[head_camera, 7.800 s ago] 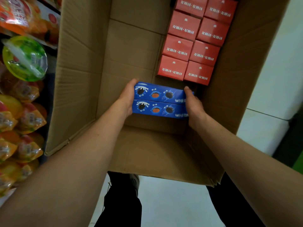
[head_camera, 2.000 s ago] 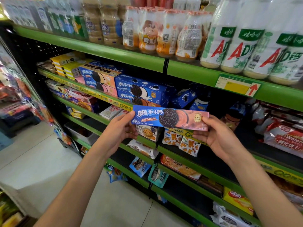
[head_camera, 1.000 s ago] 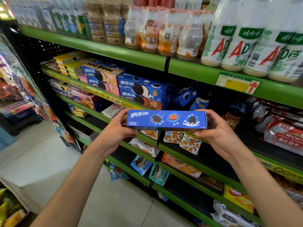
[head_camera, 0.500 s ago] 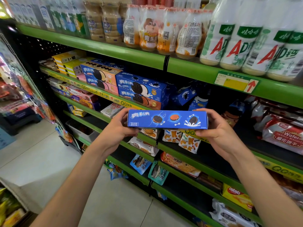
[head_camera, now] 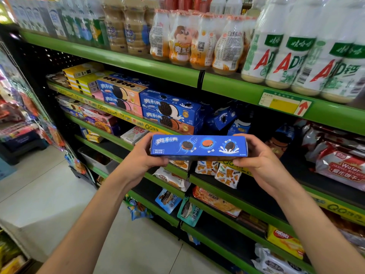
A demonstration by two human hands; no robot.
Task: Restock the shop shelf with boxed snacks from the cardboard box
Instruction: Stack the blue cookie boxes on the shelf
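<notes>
Head view, facing the green shelf (head_camera: 138, 63) unit. Both hands hold one long blue box (head_camera: 198, 145) level, in the air in front of the shelving, printed face toward the camera.

Left hand (head_camera: 147, 156): fingers curled round the box's left end, thumb on the near lower edge, remaining fingers hidden behind the box. Right hand (head_camera: 258, 162): grips the right end, thumb at the lower edge, fingers wrapped over the end panel. The box appears thick enough to be two stacked packs, but the lower edge is shadowed and I cannot tell.

Position of the box: in front of the second shelf from the top, below and just right of the stacked blue packs (head_camera: 170, 113) already on that shelf (same cookie print). Not touching any shelf or stock.

Shelf contents:
- Top shelf: bottles (head_camera: 292, 56) with green and red labels at right, smaller orange-labelled bottles (head_camera: 183, 40) at centre.
- Second shelf, left of the blue packs: pink-and-orange packs (head_camera: 122, 95), then yellow boxes (head_camera: 83, 76).
- A price tag (head_camera: 284, 102) with a red arrow on the top shelf's front lip.
- Lower shelves: bagged biscuits (head_camera: 343, 169) at right, hanging pouches (head_camera: 189, 211) below.

Pale tiled floor (head_camera: 39, 194) at left.
</notes>
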